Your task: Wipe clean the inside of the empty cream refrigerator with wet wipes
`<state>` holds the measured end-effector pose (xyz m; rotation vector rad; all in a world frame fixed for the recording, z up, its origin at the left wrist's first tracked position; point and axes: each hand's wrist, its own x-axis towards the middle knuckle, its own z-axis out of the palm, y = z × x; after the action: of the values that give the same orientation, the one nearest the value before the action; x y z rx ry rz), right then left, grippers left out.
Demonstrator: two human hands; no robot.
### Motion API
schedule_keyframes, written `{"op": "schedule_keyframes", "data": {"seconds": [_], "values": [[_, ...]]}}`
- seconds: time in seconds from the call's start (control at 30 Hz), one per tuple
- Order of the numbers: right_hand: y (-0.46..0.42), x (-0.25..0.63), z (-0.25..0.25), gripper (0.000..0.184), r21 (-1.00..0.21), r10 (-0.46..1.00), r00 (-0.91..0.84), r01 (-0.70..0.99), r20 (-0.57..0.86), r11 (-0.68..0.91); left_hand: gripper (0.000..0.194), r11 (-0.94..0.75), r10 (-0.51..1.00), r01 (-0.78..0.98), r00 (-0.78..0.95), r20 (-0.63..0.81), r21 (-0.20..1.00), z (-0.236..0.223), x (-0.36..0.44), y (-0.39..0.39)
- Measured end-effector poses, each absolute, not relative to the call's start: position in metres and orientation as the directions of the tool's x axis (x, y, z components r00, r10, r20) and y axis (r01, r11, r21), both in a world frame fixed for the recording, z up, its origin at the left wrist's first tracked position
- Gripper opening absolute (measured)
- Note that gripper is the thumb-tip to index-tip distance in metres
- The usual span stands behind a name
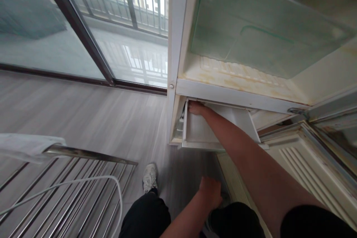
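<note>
Grey floor [111,119] is meeting a fridge [223,91], cropped above. Its low white drawer [196,130] is jutting toward the person, long axis running crosswise. The right hand [196,108] is resting at its far left corner, fingertips hiding; left hand [210,191] is hanging; I cannot tell either grip.

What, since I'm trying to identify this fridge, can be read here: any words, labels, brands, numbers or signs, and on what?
None: no readable text on the fridge, drawer, glass shelf or door.
The shoe has dark marks, too small and blurred to tell whether they are letters.
</note>
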<state>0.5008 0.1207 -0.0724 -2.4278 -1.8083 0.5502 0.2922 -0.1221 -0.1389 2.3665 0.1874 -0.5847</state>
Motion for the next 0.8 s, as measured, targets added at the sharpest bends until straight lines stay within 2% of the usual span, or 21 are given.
{"op": "schedule_keyframes", "data": {"seconds": [0.2, 0.3, 0.4, 0.5, 0.57, 0.67, 0.8], "values": [[0.061, 0.473, -0.064, 0.047, -0.116, 0.953, 0.061, 0.988, -0.296, -0.099, 0.044, -0.769, -0.043, 0.289, 0.866, -0.498, 0.570, -0.130, 0.295, -0.126], [0.041, 0.456, -0.057, 0.043, -0.180, 0.911, -0.034, 0.983, -0.412, -0.045, 0.047, -0.773, -0.058, 0.286, 0.858, -0.511, 0.567, -0.128, 0.294, -0.129], [0.031, 0.447, -0.055, 0.037, -0.384, 0.809, -0.139, 0.917, -0.572, -0.113, 0.048, -0.777, -0.065, 0.281, 0.854, -0.516, 0.563, -0.125, 0.293, -0.130], [0.025, 0.449, -0.056, 0.030, -0.539, 0.760, -0.219, 0.819, -0.612, -0.198, 0.049, -0.784, -0.060, 0.283, 0.851, -0.522, 0.553, -0.123, 0.293, -0.128], [0.020, 0.455, -0.056, 0.025, -0.549, 0.742, -0.196, 0.793, -0.641, -0.264, 0.051, -0.788, -0.058, 0.286, 0.848, -0.527, 0.546, -0.122, 0.292, -0.125], [0.008, 0.469, -0.052, 0.023, -0.522, 0.630, -0.166, 0.733, -0.759, -0.436, 0.050, -0.790, -0.054, 0.290, 0.845, -0.532, 0.540, -0.120, 0.291, -0.122], [-0.014, 0.496, -0.042, 0.026, -0.387, 0.513, -0.016, 0.676, -0.858, -0.627, 0.049, -0.790, -0.048, 0.297, 0.842, -0.537, 0.537, -0.119, 0.292, -0.120]]}}
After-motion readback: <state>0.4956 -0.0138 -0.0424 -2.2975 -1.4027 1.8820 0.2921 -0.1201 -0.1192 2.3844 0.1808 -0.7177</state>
